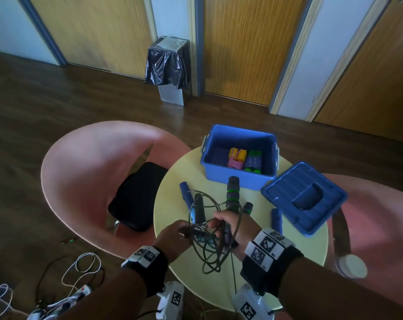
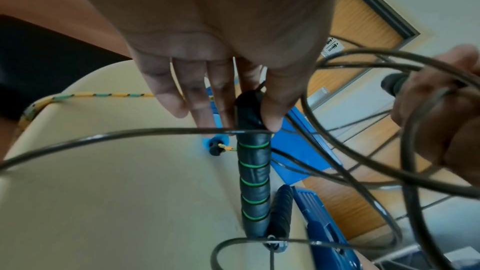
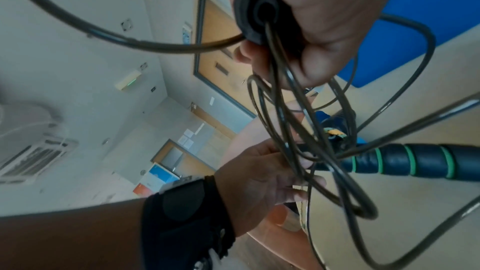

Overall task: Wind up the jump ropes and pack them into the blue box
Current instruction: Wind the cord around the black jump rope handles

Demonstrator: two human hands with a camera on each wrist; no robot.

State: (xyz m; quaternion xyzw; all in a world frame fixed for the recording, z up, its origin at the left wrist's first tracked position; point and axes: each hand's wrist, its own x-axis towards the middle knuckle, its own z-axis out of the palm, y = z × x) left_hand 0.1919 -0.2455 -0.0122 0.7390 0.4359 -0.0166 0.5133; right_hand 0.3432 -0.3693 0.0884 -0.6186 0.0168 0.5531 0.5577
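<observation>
Both hands hold a black jump rope over the round yellow table. My left hand pinches the end of one green-ringed handle between thumb and fingers. My right hand grips the other handle, whose cord end shows in the right wrist view. Loose loops of thin dark cord hang tangled between the hands. The blue box stands open at the table's far side with a yellow-pink bundle and a purple-green bundle inside.
The blue lid lies right of the box. A blue-handled rope with an orange cord lies on the table by the hands. A black bag sits on the pink chair at left. Wires trail on the floor.
</observation>
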